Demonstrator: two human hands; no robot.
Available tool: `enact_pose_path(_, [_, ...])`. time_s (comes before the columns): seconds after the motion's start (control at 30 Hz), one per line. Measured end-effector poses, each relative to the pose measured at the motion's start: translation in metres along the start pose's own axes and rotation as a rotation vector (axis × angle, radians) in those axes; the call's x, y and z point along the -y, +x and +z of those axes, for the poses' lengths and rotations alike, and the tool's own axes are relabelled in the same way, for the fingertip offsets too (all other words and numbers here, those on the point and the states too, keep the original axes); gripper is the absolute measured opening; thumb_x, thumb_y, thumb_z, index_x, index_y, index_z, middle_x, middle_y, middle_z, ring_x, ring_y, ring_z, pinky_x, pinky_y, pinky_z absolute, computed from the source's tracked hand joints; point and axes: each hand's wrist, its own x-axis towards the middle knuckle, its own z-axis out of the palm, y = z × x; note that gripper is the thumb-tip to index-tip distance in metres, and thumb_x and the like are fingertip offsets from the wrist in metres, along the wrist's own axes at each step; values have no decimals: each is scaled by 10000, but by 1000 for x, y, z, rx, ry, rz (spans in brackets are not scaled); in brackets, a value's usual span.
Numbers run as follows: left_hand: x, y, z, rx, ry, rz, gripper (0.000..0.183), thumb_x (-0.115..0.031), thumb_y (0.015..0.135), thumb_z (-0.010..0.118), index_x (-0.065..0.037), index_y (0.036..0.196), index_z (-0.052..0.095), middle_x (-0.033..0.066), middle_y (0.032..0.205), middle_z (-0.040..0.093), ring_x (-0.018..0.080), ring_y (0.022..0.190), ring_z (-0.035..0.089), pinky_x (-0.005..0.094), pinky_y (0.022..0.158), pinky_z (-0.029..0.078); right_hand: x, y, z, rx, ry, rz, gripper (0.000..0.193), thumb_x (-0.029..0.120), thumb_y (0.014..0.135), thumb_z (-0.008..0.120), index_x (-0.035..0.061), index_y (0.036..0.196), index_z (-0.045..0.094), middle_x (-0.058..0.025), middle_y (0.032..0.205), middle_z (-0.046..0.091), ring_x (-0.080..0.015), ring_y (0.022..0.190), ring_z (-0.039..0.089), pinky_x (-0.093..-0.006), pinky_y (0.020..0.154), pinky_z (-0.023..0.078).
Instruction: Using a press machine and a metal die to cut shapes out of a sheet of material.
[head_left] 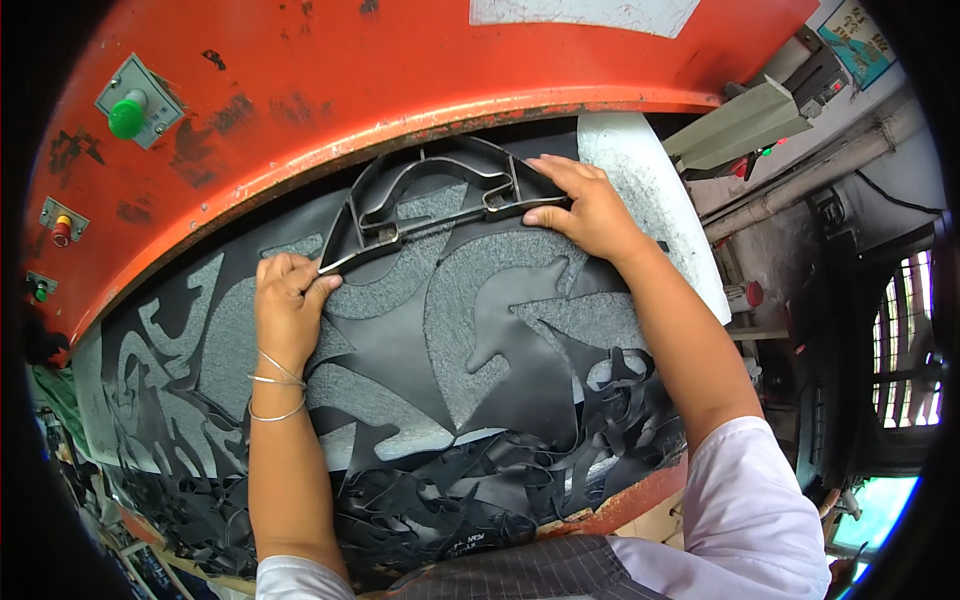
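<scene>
A dark metal cutting die point(440, 221) with a curved inner frame lies at the far side of a black leather-like sheet point(390, 345). My left hand point(288, 308) pinches the die's near left corner between thumb and fingers. At its right end, my right hand point(590, 208) grips the frame, fingers over the far side and thumb on the near edge. Curved grey speckled areas point(455, 330) show in and around the black sheet, with shapes like cut-outs. Part of the die's far edge sits in shadow beneath the press.
An orange-red press body point(350, 70) overhangs the far side, bearing a green push button point(128, 118) and a red knob point(62, 232). A white board point(655, 200) lies under the sheet. Black offcuts point(440, 510) pile along the near edge. A grey metal bracket point(745, 125) juts out at right.
</scene>
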Motion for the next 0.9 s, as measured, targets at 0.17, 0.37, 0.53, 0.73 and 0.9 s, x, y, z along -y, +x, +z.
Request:
enact_pose_path(0.17, [2,2,10,-78,17,35,201,-126,722,776,-29,896,742,83,803,629,249,851,535,341,779,436,5,-5,-2,30,-4,85,627,337,744,796,61,1269,593,-167,1150,650,-330,1060,600,-372,901,482])
enact_pose_path(0.37, [0,5,10,-63,38,8,195,-109,746,763,-26,922,741,76,785,611,242,844,528,329,780,426,4,-5,4,-7,97,107,615,359,738,787,44,1234,604,-169,923,645,-332,879,585,-400,813,469])
enact_pose_path(0.53, [1,6,13,-73,40,9,192,-107,762,756,-21,933,737,76,787,608,237,838,521,322,780,420,1,-5,7,-37,80,85,613,356,741,786,46,1237,600,-165,815,600,-322,816,573,-394,772,471])
enact_pose_path(0.73, [0,9,14,-73,48,12,174,-117,785,743,-11,922,732,79,786,612,239,843,528,325,779,423,0,-2,4,-16,74,132,618,378,739,783,66,1241,603,-152,806,599,-318,796,578,-398,757,476])
enact_pose_path(0.9, [-1,5,11,-52,53,-13,162,-106,767,758,-6,890,728,79,798,623,243,850,536,327,777,428,7,-3,0,55,64,186,620,402,740,779,76,1240,609,-167,920,648,-340,884,599,-409,823,481])
